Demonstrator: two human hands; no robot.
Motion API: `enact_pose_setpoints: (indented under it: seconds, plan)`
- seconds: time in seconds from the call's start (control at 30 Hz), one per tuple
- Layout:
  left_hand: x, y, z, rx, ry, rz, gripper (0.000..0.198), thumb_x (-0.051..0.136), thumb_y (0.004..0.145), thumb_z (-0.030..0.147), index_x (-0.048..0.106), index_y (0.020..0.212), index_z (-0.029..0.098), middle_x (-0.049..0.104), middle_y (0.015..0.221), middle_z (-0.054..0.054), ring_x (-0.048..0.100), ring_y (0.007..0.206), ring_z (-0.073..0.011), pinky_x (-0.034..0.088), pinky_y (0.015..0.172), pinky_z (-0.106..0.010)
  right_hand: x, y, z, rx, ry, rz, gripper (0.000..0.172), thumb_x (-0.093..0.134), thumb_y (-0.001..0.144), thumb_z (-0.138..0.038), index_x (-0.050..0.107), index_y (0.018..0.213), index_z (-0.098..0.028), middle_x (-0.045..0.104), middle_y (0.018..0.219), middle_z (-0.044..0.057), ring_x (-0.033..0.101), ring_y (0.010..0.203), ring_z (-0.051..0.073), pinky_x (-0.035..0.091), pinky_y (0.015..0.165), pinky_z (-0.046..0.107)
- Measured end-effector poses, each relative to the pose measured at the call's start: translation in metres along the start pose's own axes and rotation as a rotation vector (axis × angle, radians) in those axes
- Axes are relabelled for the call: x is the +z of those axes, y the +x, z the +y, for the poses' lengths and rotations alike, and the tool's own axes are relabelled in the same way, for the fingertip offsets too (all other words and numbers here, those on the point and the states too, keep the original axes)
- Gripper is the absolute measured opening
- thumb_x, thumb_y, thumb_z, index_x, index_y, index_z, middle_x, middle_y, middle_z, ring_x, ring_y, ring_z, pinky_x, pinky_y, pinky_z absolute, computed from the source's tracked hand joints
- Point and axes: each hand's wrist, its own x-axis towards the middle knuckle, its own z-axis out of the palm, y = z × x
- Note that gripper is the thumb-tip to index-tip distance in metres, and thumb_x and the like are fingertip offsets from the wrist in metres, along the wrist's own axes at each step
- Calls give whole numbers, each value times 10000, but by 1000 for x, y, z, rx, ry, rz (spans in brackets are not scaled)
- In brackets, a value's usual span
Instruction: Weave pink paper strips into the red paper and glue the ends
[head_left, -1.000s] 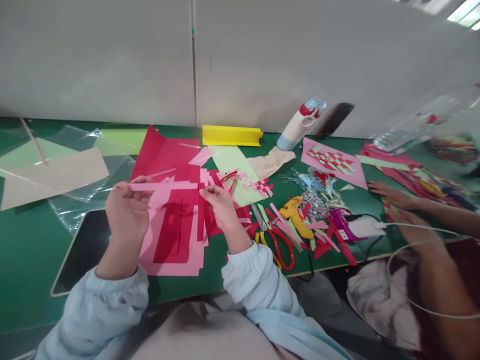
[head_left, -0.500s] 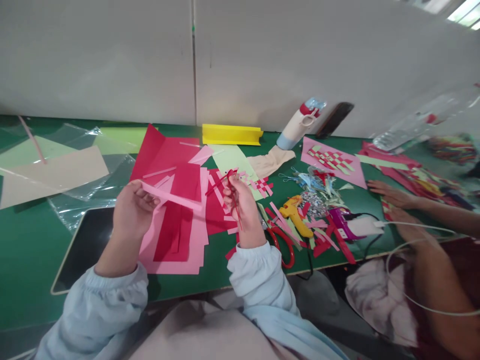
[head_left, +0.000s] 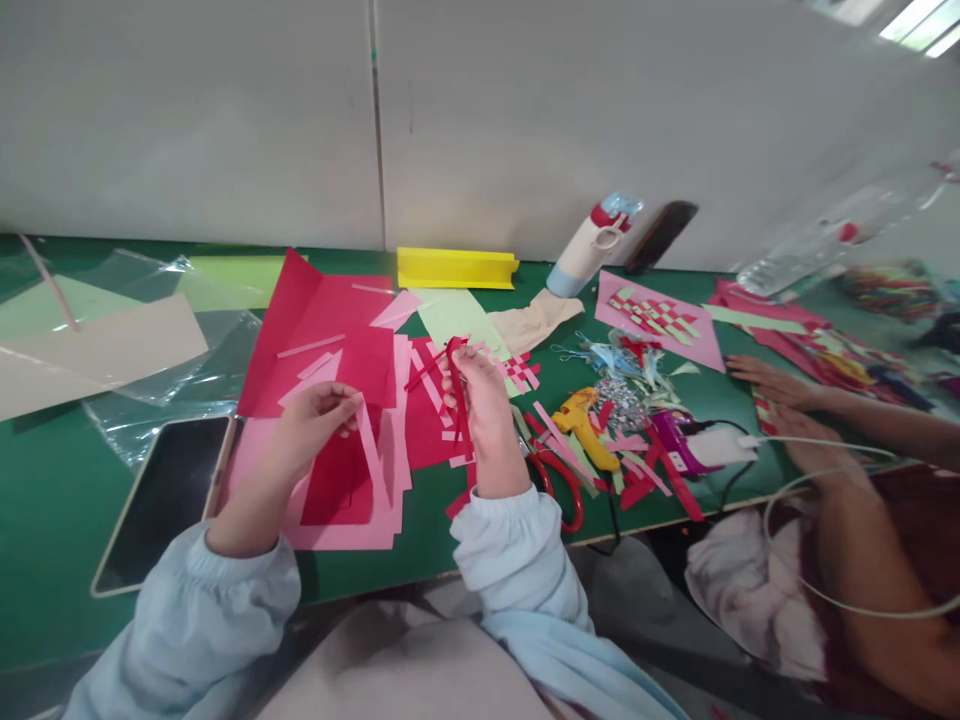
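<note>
1. Over the layered paper at the middle of the green table [head_left: 45, 570], the left hand [head_left: 313, 420] pinches one end of a pink strip [head_left: 371, 445] between thumb and fingertips; the strip slants down from that grip, its lower part above the pink sheets [head_left: 384, 530].

2. To its right, the right hand [head_left: 486, 405] is curled around a slim red item [head_left: 463, 420], pointing up past the fingers – exactly what kind, I cannot tell.

3. Beneath the left hand lies a dark red sheet [head_left: 319, 490] on the pink ones; a larger red folded sheet [head_left: 322, 310] spreads behind, with short pink pieces on it.

4. Left of the pink sheets, a dark-screened device [head_left: 161, 510] lies flat, near clear plastic film [head_left: 112, 420].

5. Just right of the right wrist are red-handled scissors [head_left: 571, 490], then a yellow glue gun [head_left: 589, 430] among loose paper strips [head_left: 559, 432].

6. Toward the wall stand a yellow folded paper [head_left: 457, 268] and, farther right, a white and blue bottle [head_left: 589, 248].

7. At the far right, a co-worker's two hands [head_left: 772, 380] are at the table – their grip is unclear.
</note>
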Motion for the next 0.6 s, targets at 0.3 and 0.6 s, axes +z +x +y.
enact_pose_setpoints:
  seconds: [0.3,0.6]
  plan:
    - [0,0,-1,9,87,22,423,804,653,452,679,944,171,719,856,-72,692,772,-211,563,694,-331,-3,0,11,32,-145,-58,326,783,649,-282,545,856,-201,657,660,-41,637,543,111,487,456,189]
    - [0,0,-1,3,90,23,380,762,645,385,662,944,173,699,848,-63,687,789,-225,559,699,-348,-12,-1,-2,-1,-259,-30,468,799,606,-321,550,982,-196,632,666,-48,548,482,92,426,411,198]
